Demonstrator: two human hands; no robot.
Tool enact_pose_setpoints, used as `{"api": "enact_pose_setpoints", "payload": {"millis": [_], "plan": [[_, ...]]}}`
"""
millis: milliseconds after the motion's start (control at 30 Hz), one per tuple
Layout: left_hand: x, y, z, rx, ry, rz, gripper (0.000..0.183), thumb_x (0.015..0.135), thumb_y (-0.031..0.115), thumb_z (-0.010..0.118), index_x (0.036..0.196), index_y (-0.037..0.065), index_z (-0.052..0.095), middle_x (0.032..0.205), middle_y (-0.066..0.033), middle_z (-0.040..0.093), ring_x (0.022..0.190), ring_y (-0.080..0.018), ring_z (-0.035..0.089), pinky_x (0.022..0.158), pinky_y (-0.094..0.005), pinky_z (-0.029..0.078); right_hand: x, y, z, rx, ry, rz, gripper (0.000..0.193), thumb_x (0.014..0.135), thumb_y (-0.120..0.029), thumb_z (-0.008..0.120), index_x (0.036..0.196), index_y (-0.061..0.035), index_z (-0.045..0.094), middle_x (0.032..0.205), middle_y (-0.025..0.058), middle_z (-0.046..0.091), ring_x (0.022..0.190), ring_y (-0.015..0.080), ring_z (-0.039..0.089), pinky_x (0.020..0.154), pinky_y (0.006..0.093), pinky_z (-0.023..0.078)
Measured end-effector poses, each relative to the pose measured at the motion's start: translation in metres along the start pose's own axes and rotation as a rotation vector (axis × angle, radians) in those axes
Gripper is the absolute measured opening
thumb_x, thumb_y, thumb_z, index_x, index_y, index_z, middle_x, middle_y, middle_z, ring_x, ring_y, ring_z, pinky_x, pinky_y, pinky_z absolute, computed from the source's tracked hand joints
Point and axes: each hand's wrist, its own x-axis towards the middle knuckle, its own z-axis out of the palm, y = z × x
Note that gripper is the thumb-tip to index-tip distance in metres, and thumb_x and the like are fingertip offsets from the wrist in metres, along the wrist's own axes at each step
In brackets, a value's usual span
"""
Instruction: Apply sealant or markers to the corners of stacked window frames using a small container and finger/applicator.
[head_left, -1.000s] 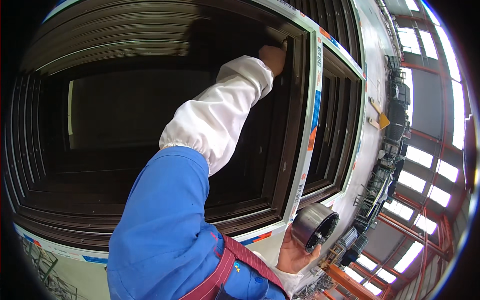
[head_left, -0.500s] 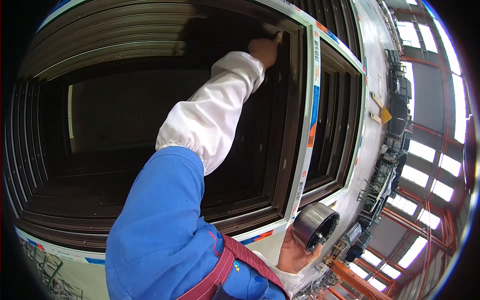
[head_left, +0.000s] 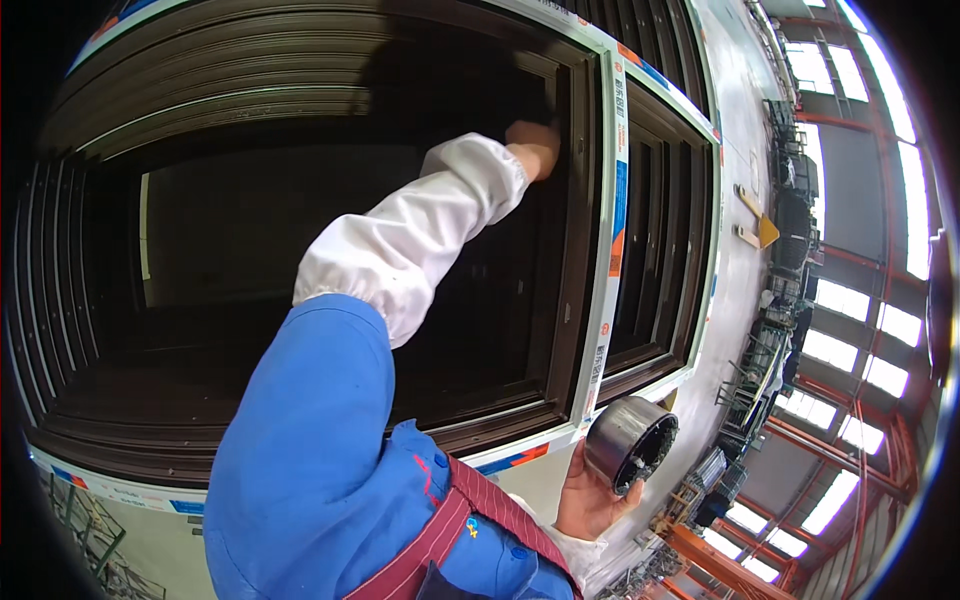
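In my right hand [head_left: 588, 498] is a short, round metal cup [head_left: 620, 432], tilted sideways. Its mouth faces right and shows dark, clumpy stuff on the inside; the fingers and palm support it from below. My left arm, in a blue sleeve with a white sleeve cover [head_left: 400, 240], reaches far over a dark brown frame [head_left: 560, 300]. At that frame's inner right edge, near the upper corner, is my left hand [head_left: 537, 150]. Its fingers are blurred and lost against the dark frame, so whatever they may hold cannot be made out.
Several brown frames lie stacked, with printed white protective tape [head_left: 605, 300] on their faces. A smaller framed opening [head_left: 660, 230] adjoins on the right. Beyond are a pale floor [head_left: 745, 110], a yellow-and-white object [head_left: 762, 228] and metal racks [head_left: 755, 370].
My left hand has moved down the frame's inner edge, away from the upper corner. The metal cup stays in my right hand, nearly in place.
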Motion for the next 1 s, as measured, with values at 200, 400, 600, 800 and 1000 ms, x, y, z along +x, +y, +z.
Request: {"api": "enact_pose_setpoints", "payload": {"millis": [200,400,600,800,1000], "plan": [[-0.139,-0.008,-0.047,-0.068,-0.007,0.335,0.042,0.079,0.014,0.054,0.120,0.004,0.056,0.095,-0.0169,0.067,0.091,-0.0331,0.065,0.074,-0.0438,0.052,-0.017,-0.004,-0.020,0.047,-0.026,0.047,0.055,0.084,-0.038,0.062,0.129,-0.0084,0.050,0.130,0.0150,0.052,0.118,0.0324,0.051,0.104,0.0491,0.039],[-0.294,0.043,-0.110,-0.480,-0.081,0.861,0.038,0.085,0.025,0.053,0.119,0.008,0.055,0.083,-0.0226,0.063,0.078,-0.0389,0.062,0.068,-0.0460,0.049,-0.037,0.000,-0.056,-0.023,-0.104,0.120,0.055,0.087,-0.037,0.058,0.132,-0.0066,0.046,0.132,0.0158,0.050,0.121,0.0306,0.049,0.105,0.0490,0.038],[-0.405,0.105,-0.118,-0.303,-0.412,1.139,0.047,0.092,0.043,0.044,0.122,0.008,0.053,0.069,-0.0211,0.061,0.065,-0.0400,0.060,0.057,-0.0465,0.047,-0.063,0.001,-0.076,0.000,-0.226,0.206,0.051,0.089,-0.035,0.055,0.128,-0.0032,0.046,0.130,0.0144,0.050,0.122,0.0290,0.046,0.108,0.0473,0.033],[-0.435,0.105,-0.088,0.126,-0.351,1.147,0.042,0.092,0.039,0.046,0.075,0.005,0.062,0.057,-0.0135,0.059,0.057,-0.0325,0.061,0.048,-0.0398,0.047,-0.080,0.008,-0.097,0.082,-0.259,0.286,0.042,0.092,-0.032,0.050,0.124,-0.0037,0.048,0.124,0.0138,0.054,0.113,0.0265,0.054,0.105,0.0436,0.038],[-0.408,0.070,-0.121,-0.208,-0.588,1.057,0.041,0.085,0.024,0.062,0.125,0.017,0.055,0.056,-0.0102,0.055,0.052,-0.0258,0.055,0.051,-0.0337,0.043,-0.099,0.008,-0.076,-0.035,-0.178,0.207,0.058,0.090,-0.034,0.052,0.138,-0.0076,0.035,0.135,0.0130,0.046,0.122,0.0296,0.047,0.106,0.0452,0.038]]}}
